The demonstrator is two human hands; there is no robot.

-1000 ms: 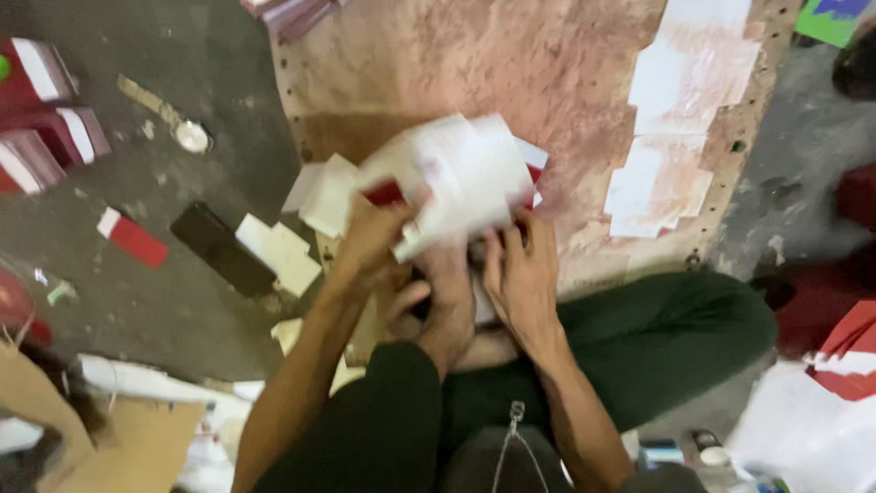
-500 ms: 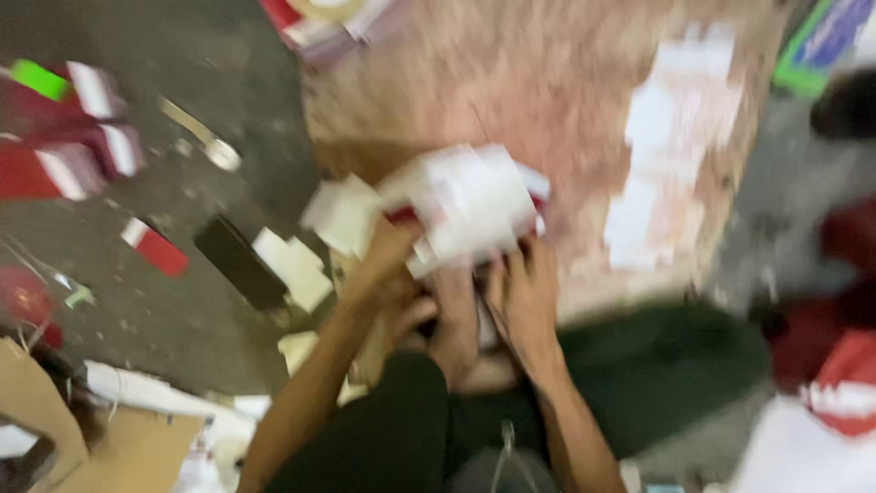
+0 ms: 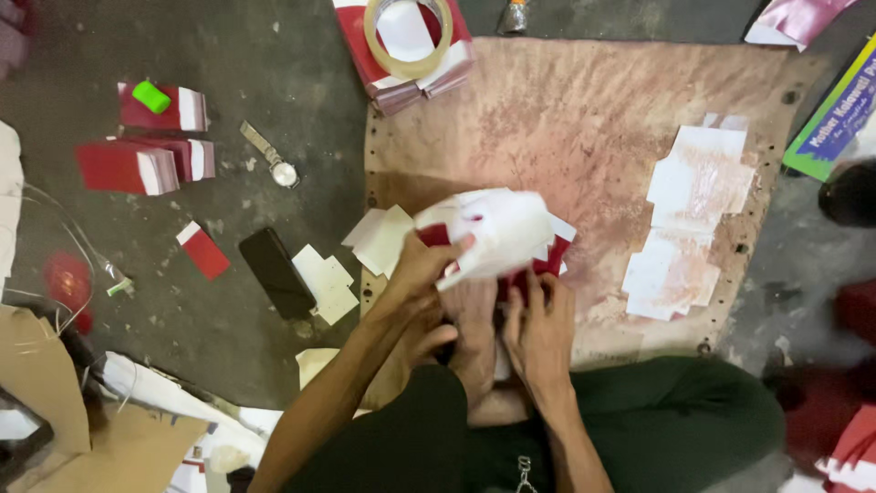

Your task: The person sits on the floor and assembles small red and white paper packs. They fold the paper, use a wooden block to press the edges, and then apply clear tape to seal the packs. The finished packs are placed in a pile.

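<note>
We grip a white card stack (image 3: 497, 233) in our left hand (image 3: 415, 274); our right hand (image 3: 538, 333) presses red cards (image 3: 547, 263) beneath.

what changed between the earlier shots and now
Little changed. The left hand still holds up the white sheet, and the right hand still presses on the red and white stack below it. The view has shifted, so a tape roll now shows at the top. The phone, watch and red packs lie where they were.
</note>
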